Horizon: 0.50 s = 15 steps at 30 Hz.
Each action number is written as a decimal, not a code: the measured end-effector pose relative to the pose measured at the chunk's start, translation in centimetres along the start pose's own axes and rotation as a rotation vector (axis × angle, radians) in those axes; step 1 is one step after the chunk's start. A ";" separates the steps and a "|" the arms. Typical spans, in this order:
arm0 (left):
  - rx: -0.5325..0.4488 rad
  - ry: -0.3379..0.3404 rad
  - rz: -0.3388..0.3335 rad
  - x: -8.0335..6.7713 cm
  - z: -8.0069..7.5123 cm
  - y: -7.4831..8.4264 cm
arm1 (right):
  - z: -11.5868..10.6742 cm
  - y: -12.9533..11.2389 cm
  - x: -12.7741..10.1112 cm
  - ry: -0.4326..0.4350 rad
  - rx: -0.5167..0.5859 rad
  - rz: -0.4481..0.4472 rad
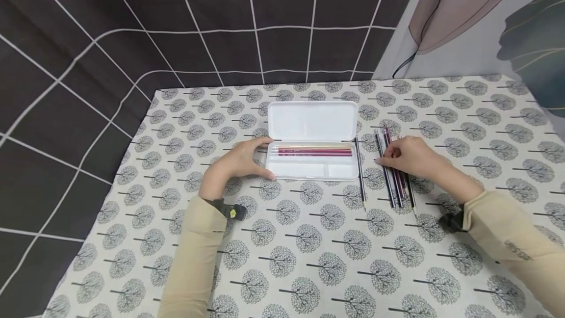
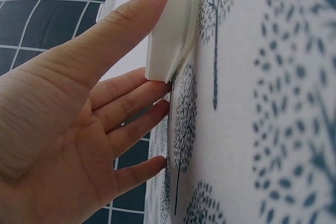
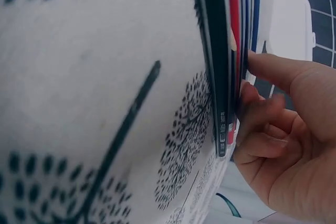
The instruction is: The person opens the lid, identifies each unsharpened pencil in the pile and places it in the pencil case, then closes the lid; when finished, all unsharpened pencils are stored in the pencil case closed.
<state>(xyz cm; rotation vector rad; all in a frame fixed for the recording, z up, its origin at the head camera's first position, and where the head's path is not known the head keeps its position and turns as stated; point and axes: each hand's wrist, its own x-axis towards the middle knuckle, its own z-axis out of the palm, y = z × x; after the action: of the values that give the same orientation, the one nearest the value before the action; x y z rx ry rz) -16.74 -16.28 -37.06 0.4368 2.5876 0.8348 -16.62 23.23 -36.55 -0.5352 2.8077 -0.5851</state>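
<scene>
While my left hand (image 1: 234, 163), fingers straight, steadied the open pencil case (image 1: 312, 141), my right hand (image 1: 408, 156) pinched one pencil (image 1: 394, 171) among those lying right of it.

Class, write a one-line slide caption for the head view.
Left hand steadies open pencil case; right hand touches loose pencils.
</scene>
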 end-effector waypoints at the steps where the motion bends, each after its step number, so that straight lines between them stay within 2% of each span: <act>1: 0.004 -0.001 0.001 0.0 0.0 0.0 | 0.1 0.0 0.1 -0.003 0.005 0.007; 10: -0.007 -0.006 0.008 0.1 0.2 -0.2 | 0.3 -0.4 0.6 -0.022 0.038 0.108; 15: -0.015 -0.005 0.002 0.2 0.0 -0.4 | 0.4 -0.7 1.0 0.011 0.087 0.179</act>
<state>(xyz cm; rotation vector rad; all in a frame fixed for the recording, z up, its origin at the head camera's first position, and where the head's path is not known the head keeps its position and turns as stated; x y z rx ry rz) -16.97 -16.52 -37.41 0.4368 2.5751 0.8515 -17.18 22.14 -36.77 -0.2612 2.7859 -0.6699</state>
